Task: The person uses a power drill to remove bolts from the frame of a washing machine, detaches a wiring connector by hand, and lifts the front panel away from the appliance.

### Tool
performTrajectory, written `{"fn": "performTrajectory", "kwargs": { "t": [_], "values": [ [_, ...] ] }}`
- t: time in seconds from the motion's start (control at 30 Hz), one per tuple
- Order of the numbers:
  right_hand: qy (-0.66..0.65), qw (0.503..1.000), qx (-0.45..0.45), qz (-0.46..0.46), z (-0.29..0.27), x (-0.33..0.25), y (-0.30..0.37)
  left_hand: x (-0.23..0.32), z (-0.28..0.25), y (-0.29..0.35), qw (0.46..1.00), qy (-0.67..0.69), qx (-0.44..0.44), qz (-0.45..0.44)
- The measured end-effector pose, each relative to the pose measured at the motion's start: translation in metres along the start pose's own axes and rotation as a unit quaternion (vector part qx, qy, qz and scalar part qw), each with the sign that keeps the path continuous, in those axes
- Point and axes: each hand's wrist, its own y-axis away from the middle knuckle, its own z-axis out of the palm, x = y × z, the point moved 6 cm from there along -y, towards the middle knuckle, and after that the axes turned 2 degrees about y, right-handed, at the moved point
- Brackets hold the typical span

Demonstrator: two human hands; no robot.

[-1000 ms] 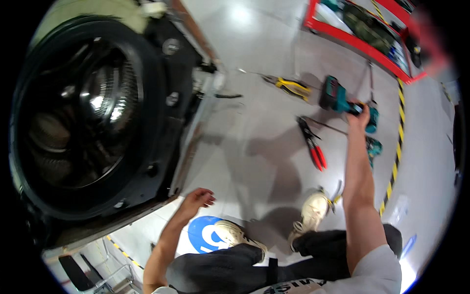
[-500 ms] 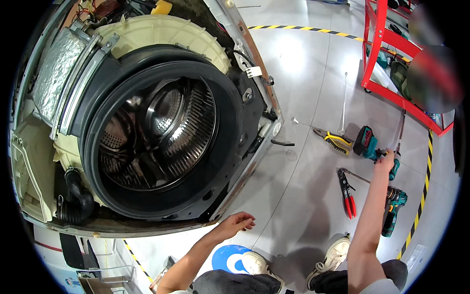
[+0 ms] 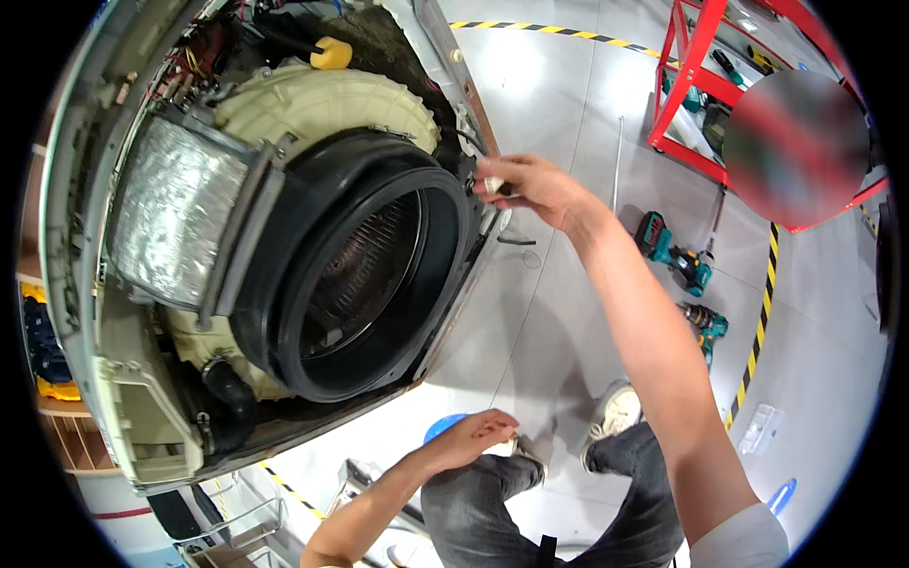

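1. The opened washing machine [image 3: 275, 237] stands ahead and to the person's left, its black rubber seal [image 3: 311, 284] ringing the metal drum [image 3: 365, 265].
2. The right hand [image 3: 516, 187] is at its front edge, fingers bent at a small white piece [image 3: 493, 185] (too blurred for me to tell whether it's gripped).
3. The left hand [image 3: 481, 438] hangs loosely curled above the leg [image 3: 464, 497], nothing visible in it.
4. Two teal power tools [image 3: 696, 272] lie on the floor [image 3: 568, 322].

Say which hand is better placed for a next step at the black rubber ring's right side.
Likely the right hand: it is just beside the black rubber ring, while the left hand is lower, nearer the person's legs.
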Motion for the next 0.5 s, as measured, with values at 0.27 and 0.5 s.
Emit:
{"fn": "performTrajectory", "kwargs": {
  "t": [0.27, 0.5],
  "values": [
    [0.020, 0.996, 0.076, 0.031, 0.012, 0.018, 0.022, -0.033, 0.040, 0.129, 0.919, -0.214, 0.330, 0.003],
    [-0.248, 0.959, 0.113, 0.075, 0.007, 0.033, 0.036, -0.053, 0.094, 0.164, 0.834, -0.347, 0.424, 0.068]
  ]
}}
